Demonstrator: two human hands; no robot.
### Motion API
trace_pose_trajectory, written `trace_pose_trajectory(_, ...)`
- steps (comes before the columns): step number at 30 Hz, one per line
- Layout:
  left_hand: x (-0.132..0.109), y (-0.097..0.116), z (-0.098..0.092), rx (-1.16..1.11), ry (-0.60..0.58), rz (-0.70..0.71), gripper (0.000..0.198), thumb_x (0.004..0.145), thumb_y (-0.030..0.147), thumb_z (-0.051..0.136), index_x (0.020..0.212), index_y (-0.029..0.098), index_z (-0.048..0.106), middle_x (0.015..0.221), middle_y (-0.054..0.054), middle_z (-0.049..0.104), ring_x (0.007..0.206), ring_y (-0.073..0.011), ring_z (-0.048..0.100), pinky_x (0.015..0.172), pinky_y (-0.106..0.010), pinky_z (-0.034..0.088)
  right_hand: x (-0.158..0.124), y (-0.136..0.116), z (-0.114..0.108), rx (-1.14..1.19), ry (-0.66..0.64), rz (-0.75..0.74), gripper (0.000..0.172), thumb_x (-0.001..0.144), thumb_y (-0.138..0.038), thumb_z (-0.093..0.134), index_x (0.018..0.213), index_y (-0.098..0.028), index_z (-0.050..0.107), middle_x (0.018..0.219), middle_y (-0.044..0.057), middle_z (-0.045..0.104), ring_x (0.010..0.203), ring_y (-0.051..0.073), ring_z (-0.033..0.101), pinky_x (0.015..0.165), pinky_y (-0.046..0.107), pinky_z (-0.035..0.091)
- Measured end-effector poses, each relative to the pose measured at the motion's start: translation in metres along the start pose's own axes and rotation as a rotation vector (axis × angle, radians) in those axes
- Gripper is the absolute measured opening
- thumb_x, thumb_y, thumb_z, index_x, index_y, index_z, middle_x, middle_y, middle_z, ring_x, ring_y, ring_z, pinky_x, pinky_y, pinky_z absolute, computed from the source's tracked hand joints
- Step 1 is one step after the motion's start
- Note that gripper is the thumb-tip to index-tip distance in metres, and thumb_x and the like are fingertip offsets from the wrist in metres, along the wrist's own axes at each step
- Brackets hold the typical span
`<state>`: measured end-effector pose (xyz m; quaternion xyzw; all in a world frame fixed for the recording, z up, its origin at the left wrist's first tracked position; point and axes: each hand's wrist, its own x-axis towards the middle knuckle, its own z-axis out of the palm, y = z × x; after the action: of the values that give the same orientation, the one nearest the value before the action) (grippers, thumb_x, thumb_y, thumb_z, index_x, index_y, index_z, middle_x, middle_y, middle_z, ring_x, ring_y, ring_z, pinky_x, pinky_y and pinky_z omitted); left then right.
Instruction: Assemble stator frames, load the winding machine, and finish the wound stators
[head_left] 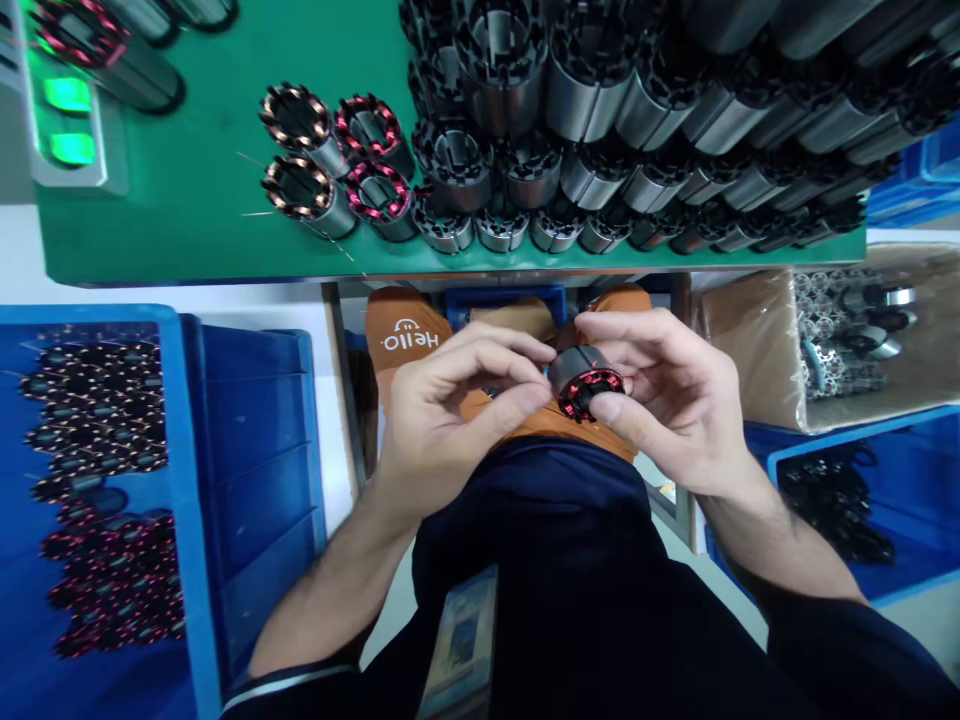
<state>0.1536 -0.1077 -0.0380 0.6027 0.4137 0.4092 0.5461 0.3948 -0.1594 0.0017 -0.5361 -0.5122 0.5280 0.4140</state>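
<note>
A metal cylinder with red wire windings (583, 380) is held above the lap, its wound end tilted toward the camera. My right hand (671, 395) grips it from the right, with the thumb on the wound end. On its left side, my left hand (465, 410) has the thumb and fingertips close together at the cylinder's edge, pinching it or just touching it. Beyond the hands, on the green table (225, 235), stand two copper-wound cylinders (300, 187) and two red-wound cylinders (379, 192).
Many unwound metal cylinders (592, 180) crowd the table's right side. A device with green lights (71, 120) sits at far left. Blue bins (196, 500) with wound parts stand at left; a lined carton (750, 340) and a blue bin of black parts (832, 500) stand at right.
</note>
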Motion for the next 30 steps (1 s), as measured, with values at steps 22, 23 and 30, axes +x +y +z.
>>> trace_pose_trajectory(22,-0.001,-0.050,-0.009,-0.113,-0.036,-0.141,0.026,0.117,0.049,0.084,0.109,0.025,0.083,0.120,-0.009,0.092,0.106,-0.0233,0.090,0.084,-0.034,0.074,-0.014,0.012,-0.013,-0.031,-0.098,-0.076,0.068,0.110,-0.025,0.094,0.174,-0.035,0.071,0.127,0.002,0.090,0.109,0.021,0.092,0.096,0.033,0.079)
trace_pose_trajectory(23,-0.001,-0.052,-0.010,-0.126,0.020,-0.052,0.028,0.113,0.053,0.090,0.115,0.027,0.082,0.121,-0.007,0.092,0.108,-0.0232,0.091,0.088,-0.035,0.075,-0.014,0.012,-0.013,-0.018,-0.097,-0.069,0.068,0.110,-0.027,0.094,0.174,-0.034,0.071,0.124,0.003,0.091,0.106,0.021,0.092,0.095,0.033,0.079)
trace_pose_trajectory(30,-0.013,0.006,-0.008,0.302,-0.120,0.481,0.066,0.098,0.051,0.109,0.151,0.028,0.078,0.140,-0.005,0.093,0.128,-0.0286,0.093,0.123,-0.045,0.076,-0.001,0.011,0.000,0.068,-0.196,-0.122,0.071,0.110,-0.024,0.095,0.175,-0.034,0.070,0.117,0.001,0.089,0.103,0.018,0.090,0.092,0.027,0.075)
